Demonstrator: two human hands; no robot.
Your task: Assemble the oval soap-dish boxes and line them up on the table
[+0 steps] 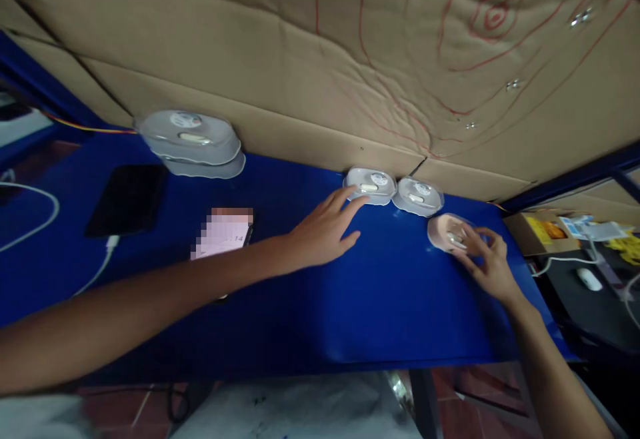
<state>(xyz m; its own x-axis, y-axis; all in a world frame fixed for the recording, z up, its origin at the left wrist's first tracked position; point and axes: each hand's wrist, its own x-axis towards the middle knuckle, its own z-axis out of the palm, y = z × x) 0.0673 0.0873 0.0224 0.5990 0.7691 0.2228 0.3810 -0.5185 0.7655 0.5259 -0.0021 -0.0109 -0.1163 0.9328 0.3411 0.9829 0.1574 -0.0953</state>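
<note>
My left hand (325,229) is open, fingers spread, its fingertips at the near edge of a clear-lidded oval container (371,186). Right beside that container stands a second similar one (418,196), close to the cardboard wall. My right hand (483,256) has its thumb and fingers round a third container (443,232), which looks pinkish and sits nearer the table's right end. Larger clear containers (193,139) are stacked at the back left, with a white label and a pale oblong piece on top.
A blue table (390,299) carries a phone (225,232) by my left forearm and a black device (127,199) with a white cable. Cardboard (250,46) walls the back. At right are a box (543,232) and a white mouse (589,279).
</note>
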